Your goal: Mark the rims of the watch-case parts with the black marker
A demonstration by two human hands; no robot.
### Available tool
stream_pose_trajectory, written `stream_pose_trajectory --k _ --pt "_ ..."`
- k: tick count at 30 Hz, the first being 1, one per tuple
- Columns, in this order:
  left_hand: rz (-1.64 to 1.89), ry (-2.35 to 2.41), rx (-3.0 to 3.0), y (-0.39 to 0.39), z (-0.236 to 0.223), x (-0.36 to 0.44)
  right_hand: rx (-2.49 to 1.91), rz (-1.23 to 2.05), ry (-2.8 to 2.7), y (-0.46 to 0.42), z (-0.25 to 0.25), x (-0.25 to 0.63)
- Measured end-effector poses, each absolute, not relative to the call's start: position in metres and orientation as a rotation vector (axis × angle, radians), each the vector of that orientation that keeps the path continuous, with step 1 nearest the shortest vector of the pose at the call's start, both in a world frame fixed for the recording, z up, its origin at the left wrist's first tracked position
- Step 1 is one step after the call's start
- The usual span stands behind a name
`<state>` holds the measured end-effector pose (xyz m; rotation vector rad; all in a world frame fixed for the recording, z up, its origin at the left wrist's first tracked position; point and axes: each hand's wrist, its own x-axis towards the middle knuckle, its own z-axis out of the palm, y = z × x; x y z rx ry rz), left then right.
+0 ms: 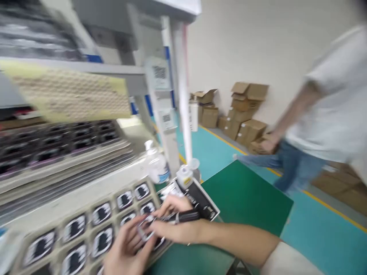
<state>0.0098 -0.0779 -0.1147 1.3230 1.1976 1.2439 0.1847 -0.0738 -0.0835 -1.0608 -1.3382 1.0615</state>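
Black tool point(187, 216) clasped in right hand point(179, 231), pinched small frame point(142, 233) in left hand point(130, 244); needed steady, light pressure.

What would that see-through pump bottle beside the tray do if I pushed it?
The pump bottle would probably slide if nudged low, because its body looks broad. Pushed at the narrow pump head, it might tip more easily. Its rounded sides look like smooth plastic, so it could feel slippery.
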Motion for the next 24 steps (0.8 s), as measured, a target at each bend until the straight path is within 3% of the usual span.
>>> stream_pose_trajectory --k 24 --pt "1.277 1.114 1.514 -0.083 -0.097 0.015 -0.894 0.734 -1.626 -0.071 -0.085 0.192"
